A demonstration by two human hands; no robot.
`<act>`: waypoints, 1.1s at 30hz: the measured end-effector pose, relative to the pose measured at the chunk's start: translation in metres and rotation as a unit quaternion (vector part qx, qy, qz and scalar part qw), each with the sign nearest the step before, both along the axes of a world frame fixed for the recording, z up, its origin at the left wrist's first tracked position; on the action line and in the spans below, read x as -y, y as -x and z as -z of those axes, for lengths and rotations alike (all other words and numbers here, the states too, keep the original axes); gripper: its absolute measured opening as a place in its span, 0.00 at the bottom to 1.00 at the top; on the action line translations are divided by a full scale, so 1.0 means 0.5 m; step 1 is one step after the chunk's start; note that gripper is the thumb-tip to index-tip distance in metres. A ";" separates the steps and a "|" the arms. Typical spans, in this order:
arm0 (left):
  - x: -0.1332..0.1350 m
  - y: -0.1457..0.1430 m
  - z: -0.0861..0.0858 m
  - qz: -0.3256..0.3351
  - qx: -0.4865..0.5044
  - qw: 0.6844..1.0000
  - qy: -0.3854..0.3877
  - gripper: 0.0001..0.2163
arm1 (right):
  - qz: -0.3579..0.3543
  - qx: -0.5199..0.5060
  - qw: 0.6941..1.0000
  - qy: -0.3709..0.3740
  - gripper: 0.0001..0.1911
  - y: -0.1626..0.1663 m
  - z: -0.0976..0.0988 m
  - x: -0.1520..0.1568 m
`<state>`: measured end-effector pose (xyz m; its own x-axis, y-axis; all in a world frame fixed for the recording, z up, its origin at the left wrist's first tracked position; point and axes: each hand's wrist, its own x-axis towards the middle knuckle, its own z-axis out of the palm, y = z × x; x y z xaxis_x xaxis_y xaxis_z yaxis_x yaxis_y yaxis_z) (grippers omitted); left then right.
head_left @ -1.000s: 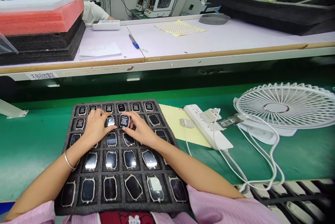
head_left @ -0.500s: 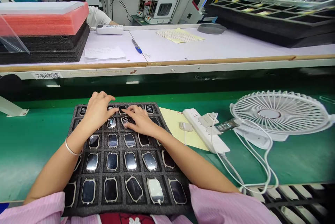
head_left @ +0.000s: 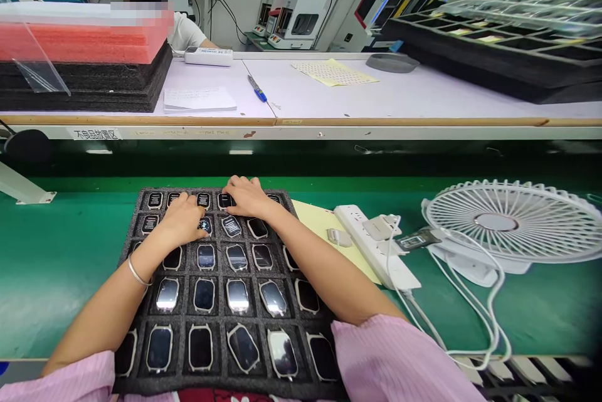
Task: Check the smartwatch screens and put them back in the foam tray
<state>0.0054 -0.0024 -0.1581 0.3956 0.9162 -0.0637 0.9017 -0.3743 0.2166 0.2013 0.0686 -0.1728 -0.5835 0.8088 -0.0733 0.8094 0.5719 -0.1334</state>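
A dark foam tray (head_left: 183,383) divided into compartments lies on the bench in front of me, holding rows of smartwatch bodies without straps. My left hand (head_left: 182,221) is over the second row from the back, thumb and forefinger apart at the left side of a watch with a lit dial (head_left: 205,225). Reaching over the back row, my right hand (head_left: 248,197) has its fingers spread beside a watch showing text (head_left: 226,201). A tilted watch with lit text (head_left: 231,226) lies below it. Several back-row screens show white text; most nearer screens are dark or reflective.
Right of the tray are a yellow sheet (head_left: 313,217), a white power strip (head_left: 371,242) with cables, and a white fan (head_left: 512,220). The shelf above bears red and black foam (head_left: 84,44), a pen (head_left: 257,88) and stacked black trays (head_left: 489,54). A co-worker sits behind.
My left hand has come down and nearer to the lit-dial watch, uncovering watches at the back left. My right hand has shifted back, off the tilted text watch. The view has moved slightly.
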 end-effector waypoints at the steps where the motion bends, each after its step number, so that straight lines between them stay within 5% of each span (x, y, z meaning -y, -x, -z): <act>1: 0.000 0.002 -0.002 0.000 0.009 1.000 0.005 0.12 | 0.002 -0.003 1.000 -0.001 0.19 0.000 -0.001 0.002; 5: 0.003 0.004 -0.004 -0.006 0.069 0.998 0.015 0.20 | 0.021 -0.035 0.999 -0.027 0.19 -0.014 -0.021 0.040; 7: 0.008 -0.004 0.001 -0.017 0.203 0.977 0.063 0.30 | 0.015 -0.080 0.996 -0.039 0.20 -0.026 -0.034 0.075; 10: 0.021 -0.025 0.009 -0.011 0.472 0.859 0.199 0.42 | -0.016 -0.201 0.977 -0.071 0.18 -0.039 -0.043 0.128; 12: 0.032 -0.040 0.010 0.000 0.555 0.791 0.256 0.42 | -0.019 -0.244 0.964 -0.099 0.17 -0.043 -0.037 0.151; 19: 0.040 -0.050 0.007 -0.064 0.658 0.685 0.307 0.35 | -0.047 -0.450 0.890 -0.056 0.30 -0.038 0.024 0.147; 24: 0.033 -0.054 0.019 -0.062 0.687 0.682 0.243 0.29 | -0.001 -0.529 0.840 -0.120 0.17 -0.036 0.041 0.145; 29: 0.035 -0.062 0.021 -0.060 0.667 0.719 0.188 0.24 | -0.018 -0.470 0.853 -0.225 0.13 -0.040 0.038 0.154; 33: 0.038 -0.064 0.016 -0.062 0.662 0.725 0.179 0.23 | 0.012 -0.476 0.851 -0.222 0.13 -0.040 0.036 0.158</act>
<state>0.0374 -0.0215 -0.1659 0.2426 0.9686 0.0545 -0.1641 -0.0144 0.9863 0.2214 -0.0104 -0.1905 -0.1913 0.6465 0.7385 0.4682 0.7214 -0.5103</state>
